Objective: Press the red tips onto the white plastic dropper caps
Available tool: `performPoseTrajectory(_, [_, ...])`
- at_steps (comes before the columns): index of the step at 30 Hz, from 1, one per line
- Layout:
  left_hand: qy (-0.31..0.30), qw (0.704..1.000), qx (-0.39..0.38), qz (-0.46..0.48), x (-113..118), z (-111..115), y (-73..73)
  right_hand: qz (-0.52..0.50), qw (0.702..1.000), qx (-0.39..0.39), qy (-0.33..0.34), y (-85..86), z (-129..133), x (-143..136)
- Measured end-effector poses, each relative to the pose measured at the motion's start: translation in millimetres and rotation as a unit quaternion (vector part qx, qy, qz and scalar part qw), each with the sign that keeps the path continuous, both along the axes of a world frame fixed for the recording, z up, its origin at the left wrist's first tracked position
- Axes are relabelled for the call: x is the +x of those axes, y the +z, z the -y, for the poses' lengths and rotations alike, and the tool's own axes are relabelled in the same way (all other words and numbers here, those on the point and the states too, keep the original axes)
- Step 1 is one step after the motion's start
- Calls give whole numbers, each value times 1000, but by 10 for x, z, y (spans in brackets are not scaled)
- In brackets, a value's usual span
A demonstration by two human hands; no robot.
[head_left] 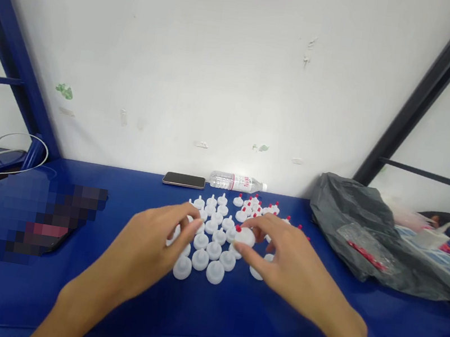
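Behind everything, really, stands the white wall, scuffed and flaking in small patches, and against it runs my desk, smooth blue and faintly glossy. Toward its right edge slumps a grey plastic bag, thin and wrinkled, with a clear packet of red pieces lying on it. My two hands reach in from the front edge: the right hand pinches one white cap between thumb and fingers, tilted above the others, while the left hand has thumb and forefinger curved almost together, and I can't tell whether anything sits between them. By the back edge lie a clear ribbed bottle, on its side, and a flat dark phone. Smaller are the plain caps, milky plastic discs with stepped collars and narrow spouts, crowded upright at the middle of the desk; toward the back edge and to their right stand the red-tipped caps, partly hidden by my right hand. I'd judge the red-tipped ones done and the plain ones left, with more plain than tipped among those I can see. Smallest is the red tip showing at the held cap, a bright little stub.
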State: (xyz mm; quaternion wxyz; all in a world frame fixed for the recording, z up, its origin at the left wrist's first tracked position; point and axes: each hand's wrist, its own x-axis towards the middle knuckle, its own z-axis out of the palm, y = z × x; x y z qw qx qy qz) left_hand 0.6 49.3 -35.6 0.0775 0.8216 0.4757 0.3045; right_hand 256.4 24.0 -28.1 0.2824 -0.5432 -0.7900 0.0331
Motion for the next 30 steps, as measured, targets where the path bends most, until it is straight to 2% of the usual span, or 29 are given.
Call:
performPoseTrajectory(4, [-62, 998, -6, -21, 219, 140, -74, 1, 1000, -15, 23, -31, 126, -158])
performPoseTrajectory(8, [-120, 991, 28, -59, 315, 183, -163, -20, 999, -29, 34, -6, 215, -203])
performPoseTrajectory(10, [-129, 990, 35, -52, 325, 181, -195, -51, 996, -37, 55, 15, 226, -198])
performPoseTrajectory(13, [-120, 992, 29, 8, 343, 189, -217, -107, 987, -48, 108, 19, 210, -203])
performPoseTrajectory(15, [-109, 992, 23, 57, 379, 211, -216, -116, 986, -11, 119, -9, 188, -213])
performPoseTrajectory(17, [-87, 991, 11, 100, 404, 229, -196, -81, 989, 68, 108, -48, 155, -194])
performPoseTrajectory(19, [-38, 989, -3, 144, 356, 220, -144, -11, 985, 158, 61, -72, 108, -103])
performPoseTrajectory(21, [39, 982, -8, 184, 194, 168, -58, 49, 972, 226, -26, -60, 52, 73])
performPoseTrajectory(23, [124, 975, 2, 186, -60, 74, 38, 54, 956, 260, -128, -11, 2, 293])
performPoseTrajectory(25, [176, 977, 1, 117, -317, -41, 102, 19, 949, 265, -171, 53, -23, 485])
performPoseTrajectory(27, [237, 971, -35, 12, -491, -157, 105, -22, 947, 260, -187, 106, -19, 593])
performPoseTrajectory(30, [251, 957, -79, -124, -546, -292, 7, -58, 952, 236, -184, 134, 4, 607])
